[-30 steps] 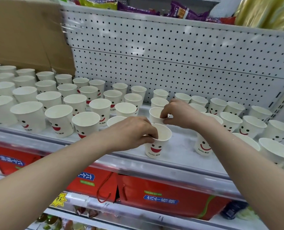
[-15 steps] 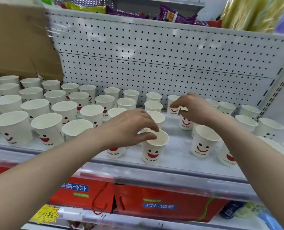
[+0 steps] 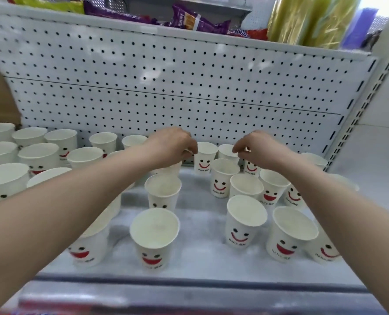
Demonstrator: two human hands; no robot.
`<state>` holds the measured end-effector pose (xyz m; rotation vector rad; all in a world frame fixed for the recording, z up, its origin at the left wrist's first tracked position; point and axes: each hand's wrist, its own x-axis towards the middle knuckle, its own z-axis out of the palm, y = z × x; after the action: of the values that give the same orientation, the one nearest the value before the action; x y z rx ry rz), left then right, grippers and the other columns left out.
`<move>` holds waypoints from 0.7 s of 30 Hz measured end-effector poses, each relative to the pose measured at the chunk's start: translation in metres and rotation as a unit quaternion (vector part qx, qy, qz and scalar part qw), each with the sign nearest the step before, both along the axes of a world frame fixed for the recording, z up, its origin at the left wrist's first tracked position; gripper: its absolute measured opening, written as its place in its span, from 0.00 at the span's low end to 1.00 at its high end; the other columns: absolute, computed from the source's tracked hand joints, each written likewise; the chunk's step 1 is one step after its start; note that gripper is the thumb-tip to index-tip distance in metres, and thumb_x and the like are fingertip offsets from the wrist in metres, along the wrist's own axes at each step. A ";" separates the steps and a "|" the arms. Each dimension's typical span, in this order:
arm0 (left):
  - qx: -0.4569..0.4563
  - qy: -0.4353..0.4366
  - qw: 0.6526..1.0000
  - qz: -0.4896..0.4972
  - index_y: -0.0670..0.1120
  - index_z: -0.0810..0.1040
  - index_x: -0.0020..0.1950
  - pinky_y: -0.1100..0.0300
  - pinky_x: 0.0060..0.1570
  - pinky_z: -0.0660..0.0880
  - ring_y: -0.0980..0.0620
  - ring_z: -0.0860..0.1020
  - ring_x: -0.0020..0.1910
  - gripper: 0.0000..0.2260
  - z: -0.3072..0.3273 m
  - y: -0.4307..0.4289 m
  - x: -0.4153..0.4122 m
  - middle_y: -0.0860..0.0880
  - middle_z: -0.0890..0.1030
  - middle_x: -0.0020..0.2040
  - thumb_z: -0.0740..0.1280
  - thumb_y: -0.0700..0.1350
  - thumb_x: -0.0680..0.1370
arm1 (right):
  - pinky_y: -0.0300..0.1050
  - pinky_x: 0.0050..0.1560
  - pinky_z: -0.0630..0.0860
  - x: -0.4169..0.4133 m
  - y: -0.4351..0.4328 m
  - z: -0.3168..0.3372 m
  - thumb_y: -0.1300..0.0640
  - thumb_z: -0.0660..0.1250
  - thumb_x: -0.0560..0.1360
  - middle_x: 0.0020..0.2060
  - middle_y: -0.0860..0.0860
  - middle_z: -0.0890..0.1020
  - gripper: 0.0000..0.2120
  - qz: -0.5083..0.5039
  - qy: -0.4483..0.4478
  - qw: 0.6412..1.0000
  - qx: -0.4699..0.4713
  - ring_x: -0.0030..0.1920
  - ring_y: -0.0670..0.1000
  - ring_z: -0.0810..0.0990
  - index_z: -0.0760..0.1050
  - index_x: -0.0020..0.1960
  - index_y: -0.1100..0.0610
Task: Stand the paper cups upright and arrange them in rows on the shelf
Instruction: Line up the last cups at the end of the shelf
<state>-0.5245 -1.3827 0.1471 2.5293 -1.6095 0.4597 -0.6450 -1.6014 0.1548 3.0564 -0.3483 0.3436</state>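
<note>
Row-aligning step, I judge: left hand [image 3: 173, 147] and right hand [image 3: 260, 151] over far paper cups [image 3: 205, 159] upright by pegboard [image 3: 166, 87], fingers curled down, whether gripping a rim cannot tell; next move calls for squaring scattered right-side cups [image 3: 245, 223] into rows on shelf [image 3: 200, 253].

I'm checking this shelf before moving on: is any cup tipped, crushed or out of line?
No cup is tipped or crushed. But the cups at right stand in a loose cluster, unlike the even rows at left.

Purple snack packets [image 3: 198, 21] and yellow wrapped bundles [image 3: 307, 21] lie above the white pegboard [image 3: 166, 87].
</note>
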 end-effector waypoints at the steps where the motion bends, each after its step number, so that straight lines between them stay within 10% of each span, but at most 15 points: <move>1: 0.008 -0.002 1.000 0.013 0.54 0.79 0.58 0.52 0.48 0.76 0.50 0.75 0.56 0.09 0.000 -0.012 0.008 0.54 0.80 0.55 0.66 0.48 0.78 | 0.50 0.55 0.76 0.004 -0.004 0.001 0.57 0.66 0.77 0.52 0.48 0.83 0.11 0.002 0.006 1.000 -0.009 0.55 0.51 0.76 0.81 0.57 0.49; 21: 0.184 0.000 0.983 0.025 0.51 0.78 0.49 0.58 0.40 0.68 0.45 0.74 0.43 0.04 -0.010 -0.080 0.050 0.49 0.73 0.41 0.66 0.49 0.78 | 0.40 0.42 0.69 0.039 -0.058 -0.004 0.56 0.71 0.73 0.47 0.48 0.73 0.05 0.023 0.112 0.993 -0.007 0.45 0.50 0.76 0.81 0.47 0.47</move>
<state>-0.4742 -1.4628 0.1371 2.8346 -1.7761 0.1776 -0.6059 -1.6598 0.1507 3.0504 -0.2621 0.0018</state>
